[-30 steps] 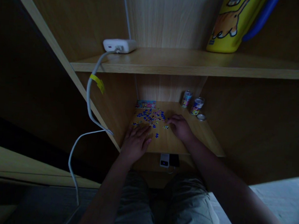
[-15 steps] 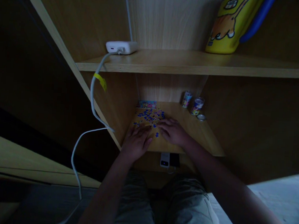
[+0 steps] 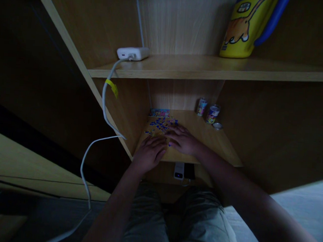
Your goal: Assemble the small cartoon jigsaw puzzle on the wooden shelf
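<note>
Small blue and multicoloured jigsaw puzzle pieces (image 3: 161,123) lie scattered on the lower shelf, beyond my hands. My left hand (image 3: 150,152) rests palm down at the near left of the pieces, fingers stretched forward and nothing visible in them. Just to its right, my right hand (image 3: 182,140) reaches in with its fingers extended over the near edge of the pile. Its fingertips cover part of the pieces, so any touch beneath them is hidden. One loose blue puzzle piece (image 3: 170,144) shows beside the right thumb. Behind the pile stands or lies a colourful picture card (image 3: 159,113).
Two printed cans (image 3: 202,106) and a round lid (image 3: 217,126) sit at the back right. Overhead, the upper shelf (image 3: 181,68) holds a white charger (image 3: 133,53) with a hanging cable and a yellow mug (image 3: 239,34). A white device (image 3: 179,171) lies below the lower shelf's edge.
My right hand has slid slightly left and nearer, close to the loose blue puzzle piece. The left hand stays almost in place, and the view has shifted a little.
</note>
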`<action>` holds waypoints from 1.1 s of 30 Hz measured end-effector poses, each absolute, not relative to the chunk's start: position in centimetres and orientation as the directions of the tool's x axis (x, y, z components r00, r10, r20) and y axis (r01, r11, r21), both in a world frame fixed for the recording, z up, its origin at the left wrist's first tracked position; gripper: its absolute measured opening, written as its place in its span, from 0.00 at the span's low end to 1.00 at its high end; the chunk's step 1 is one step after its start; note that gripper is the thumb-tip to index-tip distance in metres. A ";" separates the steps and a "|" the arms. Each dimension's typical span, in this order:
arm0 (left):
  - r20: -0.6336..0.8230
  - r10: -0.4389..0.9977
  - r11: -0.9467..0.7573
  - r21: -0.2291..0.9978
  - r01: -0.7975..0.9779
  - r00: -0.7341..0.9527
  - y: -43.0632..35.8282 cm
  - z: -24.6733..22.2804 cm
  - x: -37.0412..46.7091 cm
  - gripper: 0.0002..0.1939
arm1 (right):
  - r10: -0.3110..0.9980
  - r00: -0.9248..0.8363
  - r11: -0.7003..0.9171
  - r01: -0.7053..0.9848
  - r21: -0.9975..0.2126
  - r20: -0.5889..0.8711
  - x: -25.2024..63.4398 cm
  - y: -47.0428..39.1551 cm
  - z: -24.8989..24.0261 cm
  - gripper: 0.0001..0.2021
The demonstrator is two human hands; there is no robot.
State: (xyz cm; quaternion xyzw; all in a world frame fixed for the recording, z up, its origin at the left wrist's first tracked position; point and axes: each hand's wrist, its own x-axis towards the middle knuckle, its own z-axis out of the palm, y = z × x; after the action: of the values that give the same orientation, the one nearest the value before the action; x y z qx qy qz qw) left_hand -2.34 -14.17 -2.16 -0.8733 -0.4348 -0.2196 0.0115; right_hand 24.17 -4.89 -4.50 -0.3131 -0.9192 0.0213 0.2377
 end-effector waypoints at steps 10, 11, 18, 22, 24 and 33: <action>0.373 0.758 -0.609 0.112 0.785 0.535 -15.0 -3.0 0.4 0.20 | 0.582 -0.581 0.789 0.573 -0.222 0.569 24.8 -4.9 -4.4 0.09; 0.378 0.769 -0.592 0.118 0.797 0.515 -15.0 -3.0 0.6 0.20 | 0.588 -0.568 0.783 0.579 -0.229 0.576 24.9 -5.0 -4.4 0.08; 0.442 0.822 -0.451 0.120 0.884 0.360 -14.6 -3.0 1.0 0.20 | 0.592 -0.570 0.790 0.549 -0.272 0.570 25.2 -5.0 -4.3 0.06; 0.434 0.837 -0.428 0.143 0.892 0.332 -13.7 -2.4 1.4 0.18 | 0.583 -0.598 0.807 0.501 -0.312 0.550 25.1 -4.7 -4.2 0.04; 0.433 0.841 -0.425 0.156 0.892 0.324 -12.9 -1.8 1.8 0.16 | 0.590 -0.599 0.804 0.498 -0.325 0.541 25.1 -4.6 -4.1 0.04; 0.425 0.817 -0.503 0.193 0.842 0.390 -9.4 -1.8 6.0 0.16 | 0.800 -0.284 0.595 0.494 -0.634 0.529 27.7 -2.8 -5.2 0.05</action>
State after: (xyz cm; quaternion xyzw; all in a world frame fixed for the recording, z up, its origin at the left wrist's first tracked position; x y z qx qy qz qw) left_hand 6.04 -9.42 -1.82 -0.8333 -0.4977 -0.2391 0.0267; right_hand 27.68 -2.77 -5.19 -0.4138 -0.7814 0.1769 0.4322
